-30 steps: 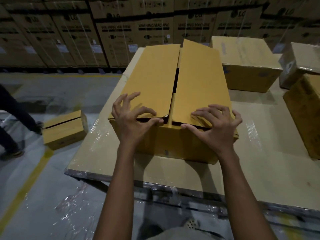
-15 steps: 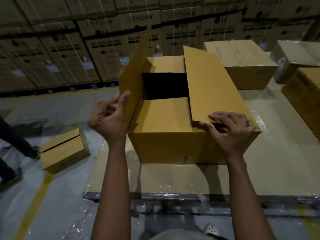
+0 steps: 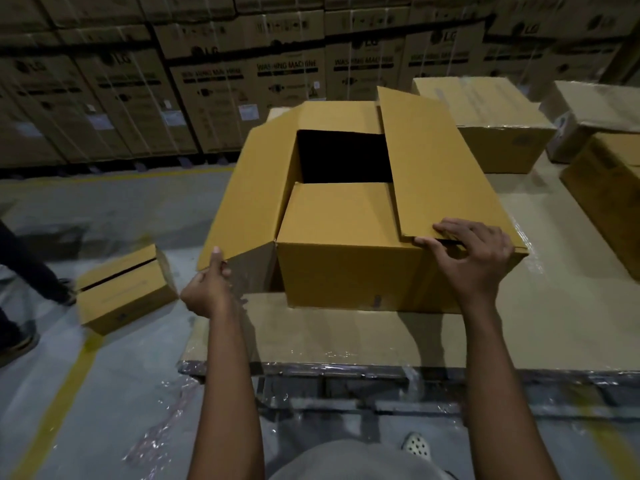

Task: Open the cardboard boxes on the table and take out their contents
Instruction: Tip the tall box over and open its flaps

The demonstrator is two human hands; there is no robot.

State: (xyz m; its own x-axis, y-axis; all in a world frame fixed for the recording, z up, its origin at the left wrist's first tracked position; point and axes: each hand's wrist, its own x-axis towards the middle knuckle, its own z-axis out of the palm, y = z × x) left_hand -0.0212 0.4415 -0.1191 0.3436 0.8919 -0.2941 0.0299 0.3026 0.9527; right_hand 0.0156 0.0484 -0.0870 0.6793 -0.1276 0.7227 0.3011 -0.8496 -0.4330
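1. The left hand [image 3: 207,289] pinches the near corner of the left flap [image 3: 249,202]. Its thumb [image 3: 216,258] lies on top of the corner and the curled fingers are tucked beneath.
2. The right hand [image 3: 474,258] grips the near edge of the right flap [image 3: 443,168], with fingers [image 3: 450,226] bent over the top and the thumb pressed under the edge.
3. The cardboard box [image 3: 346,271] stands between the two hands, on the table [image 3: 346,337], its front wall facing the person.
4. The left flap is folded outward and slopes down past the box's side to the left hand. The right flap lies low over the box, barely raised at the right hand.
5. Between the hands, the near inner flap [image 3: 339,209] lies flat; beyond it is a dark opening [image 3: 343,155], then the far inner flap [image 3: 339,114]. What is inside cannot be seen.
6. Both forearms are bare and reach forward from the bottom of the view. The left wrist sits off the table's left edge, and the right wrist is over the box's near right corner.
7. Beyond the right hand, a closed box [image 3: 485,126] sits on the table; further right are a plastic-wrapped box [image 3: 595,109] and another box [image 3: 609,188].
8. Left of the left hand, a small box [image 3: 124,292] lies tilted on the floor beside a yellow floor line [image 3: 59,403]. Another person's legs [image 3: 20,271] are at the left edge.
9. Stacked washing machine cartons [image 3: 242,81] line the back.
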